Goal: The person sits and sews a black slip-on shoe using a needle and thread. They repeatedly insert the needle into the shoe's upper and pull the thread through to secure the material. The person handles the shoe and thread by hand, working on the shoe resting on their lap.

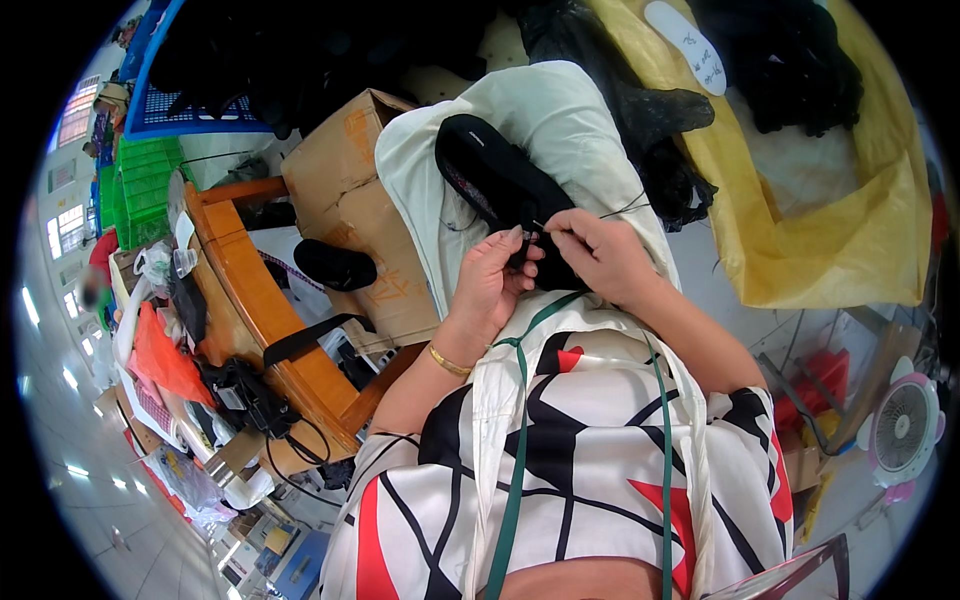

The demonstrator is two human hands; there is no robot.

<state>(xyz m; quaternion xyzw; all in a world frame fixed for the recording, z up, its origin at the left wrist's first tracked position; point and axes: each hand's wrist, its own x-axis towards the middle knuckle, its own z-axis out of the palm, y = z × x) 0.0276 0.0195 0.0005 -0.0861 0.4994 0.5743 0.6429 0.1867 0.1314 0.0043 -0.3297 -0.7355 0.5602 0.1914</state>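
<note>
On the white cloth over my lap lies a black shoe (505, 172), its opening facing up and its near end by my fingers. My left hand (497, 275) is closed, fingertips pinched at the near end of the shoe. Right beside it, my right hand (607, 255) is closed too, thumb and forefinger pressed together close to the left fingertips. A thin dark thread (625, 207) sticks out past the right hand's knuckles. Something small and pale shows between the fingertips, too small to name. Another black shoe (335, 265) rests to the left, by the cardboard box.
A cardboard box (345, 160) and a wooden bench (255, 275) stand at my left. Blue (190, 126) and green crates (145, 190) are farther off. To the right lies a yellow sack (820, 255) with black items, an insole (685, 45) on it, and a fan (900, 425).
</note>
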